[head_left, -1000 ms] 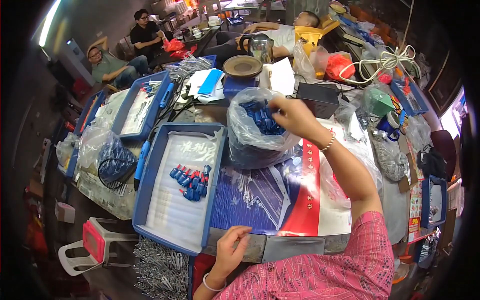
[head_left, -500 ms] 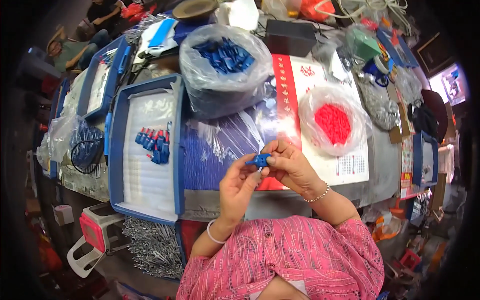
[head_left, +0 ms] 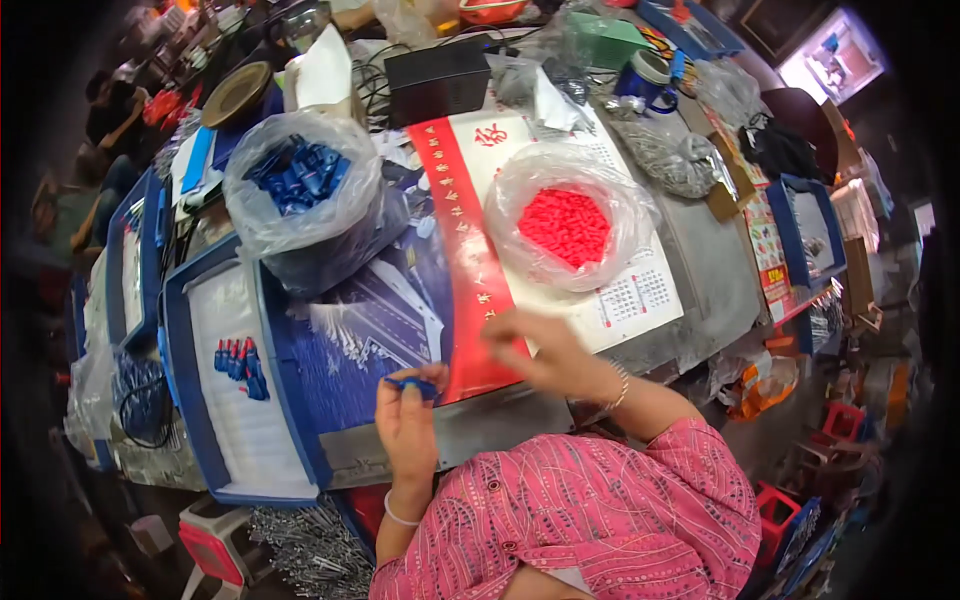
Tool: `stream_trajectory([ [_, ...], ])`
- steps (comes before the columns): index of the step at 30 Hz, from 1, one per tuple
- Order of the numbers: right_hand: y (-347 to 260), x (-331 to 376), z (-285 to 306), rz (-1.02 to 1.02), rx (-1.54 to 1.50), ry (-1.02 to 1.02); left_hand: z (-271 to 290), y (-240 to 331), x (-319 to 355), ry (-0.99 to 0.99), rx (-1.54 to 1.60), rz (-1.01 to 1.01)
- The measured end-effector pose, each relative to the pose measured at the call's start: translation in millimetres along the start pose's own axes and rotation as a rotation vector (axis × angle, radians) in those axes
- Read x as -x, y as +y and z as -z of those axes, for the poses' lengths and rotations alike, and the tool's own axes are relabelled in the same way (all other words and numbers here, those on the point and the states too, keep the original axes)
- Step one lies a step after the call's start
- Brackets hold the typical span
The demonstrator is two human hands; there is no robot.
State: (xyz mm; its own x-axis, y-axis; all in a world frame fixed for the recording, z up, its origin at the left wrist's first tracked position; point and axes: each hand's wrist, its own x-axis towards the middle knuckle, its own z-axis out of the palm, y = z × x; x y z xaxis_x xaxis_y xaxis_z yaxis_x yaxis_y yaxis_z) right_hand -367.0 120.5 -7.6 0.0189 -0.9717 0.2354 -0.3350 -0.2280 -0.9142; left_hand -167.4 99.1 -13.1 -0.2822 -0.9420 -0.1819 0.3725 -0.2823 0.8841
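From where I stand, a white and red stool (head_left: 212, 550) is farthest left, low by the table. Next comes a blue tray (head_left: 297, 415), with a small cluster of blue pieces with red tips (head_left: 241, 368) lying on its pale lining. Just beyond the tray, a clear bag (head_left: 335, 245) stands open, heaped with loose blue parts (head_left: 300, 178). The person's left hand (head_left: 408, 425) has a blue piece (head_left: 412, 387) pinched in its fingertips, near the poster's (head_left: 463, 290) lower edge. To its right, well apart, the right hand (head_left: 543, 355) is blurred, fingers bent; I can't tell whether they grasp anything. Beyond it sits an open plastic bag (head_left: 510, 245) of red parts (head_left: 565, 228), and farther right, a dark blue mug (head_left: 640, 88).
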Motion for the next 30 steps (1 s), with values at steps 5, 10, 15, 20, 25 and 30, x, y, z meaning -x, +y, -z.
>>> stream_trajectory([
  [5,60,-13,99,-0.142,0.733,0.211,26,0,5,-0.098,0.105,0.121],
  [10,80,-35,108,-0.141,0.948,0.022,32,-5,9,-0.093,0.024,0.130],
  [15,93,-43,105,-0.172,1.085,-0.108,24,1,15,-0.092,0.096,0.278],
  [20,90,-39,106,-0.112,1.084,-0.138,33,-1,17,-0.237,0.076,0.335],
  [25,90,-43,112,-0.166,1.148,-0.246,35,2,15,-0.290,0.041,0.420],
  [30,82,-44,116,-0.136,1.252,-0.349,41,-4,16,-0.360,0.064,0.363],
])
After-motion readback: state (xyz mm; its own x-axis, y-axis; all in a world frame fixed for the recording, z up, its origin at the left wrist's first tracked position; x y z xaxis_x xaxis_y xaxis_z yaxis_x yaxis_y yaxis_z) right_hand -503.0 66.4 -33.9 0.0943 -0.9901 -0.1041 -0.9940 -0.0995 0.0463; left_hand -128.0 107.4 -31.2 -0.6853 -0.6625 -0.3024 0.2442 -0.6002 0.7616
